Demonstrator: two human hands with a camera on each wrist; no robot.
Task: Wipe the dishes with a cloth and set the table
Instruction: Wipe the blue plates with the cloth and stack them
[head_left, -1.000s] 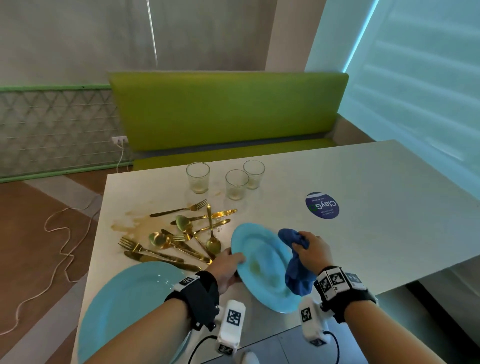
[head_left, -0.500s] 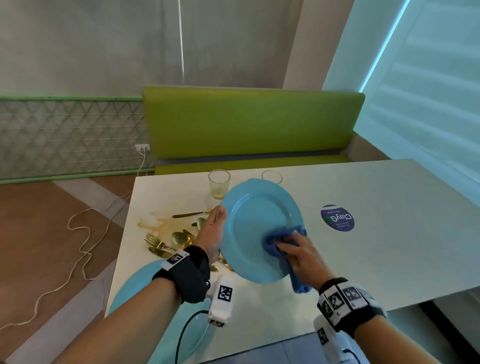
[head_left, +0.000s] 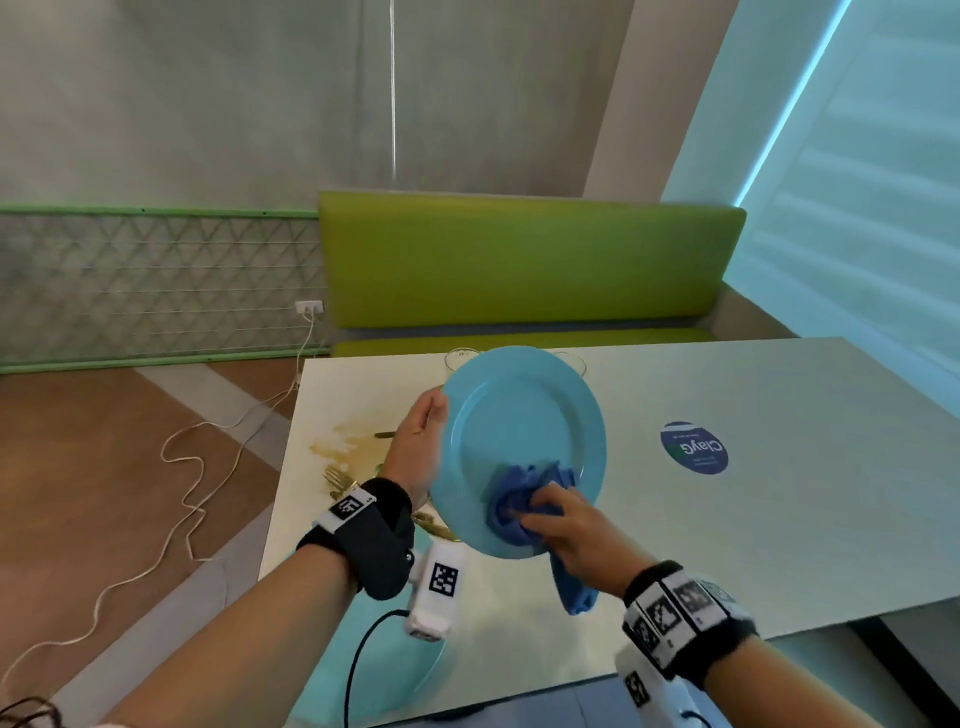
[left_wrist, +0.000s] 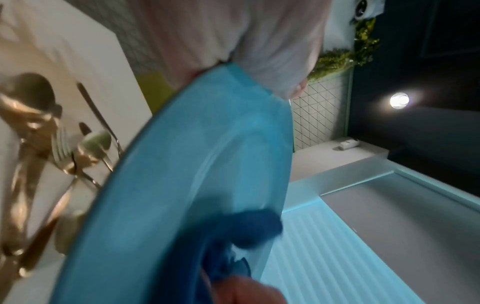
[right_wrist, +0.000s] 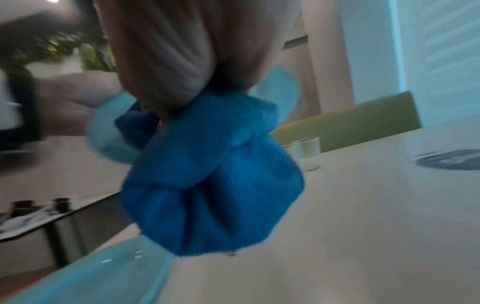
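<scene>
A light blue plate (head_left: 519, 426) is held up on edge above the table, its face turned toward me. My left hand (head_left: 418, 447) grips its left rim. My right hand (head_left: 561, 525) holds a bunched dark blue cloth (head_left: 519, 499) and presses it on the plate's lower face; the cloth's tail hangs below the rim. The left wrist view shows the plate (left_wrist: 182, 174) and cloth (left_wrist: 241, 228) close up. In the right wrist view the cloth (right_wrist: 207, 174) fills the middle. A second blue plate (head_left: 395, 670) lies flat near the front edge.
Gold forks and spoons (left_wrist: 64, 152) lie in a heap left of the plate beside a brown spill (head_left: 343, 441). Drinking glasses (right_wrist: 306, 152) stand behind the plate. A round blue sticker (head_left: 693, 448) is on the white table (head_left: 779, 519). A green bench (head_left: 519, 260) lies beyond.
The plate has been lifted from a low tilt to nearly upright. My right hand brought the cloth onto its face and has moved it down toward the lower rim.
</scene>
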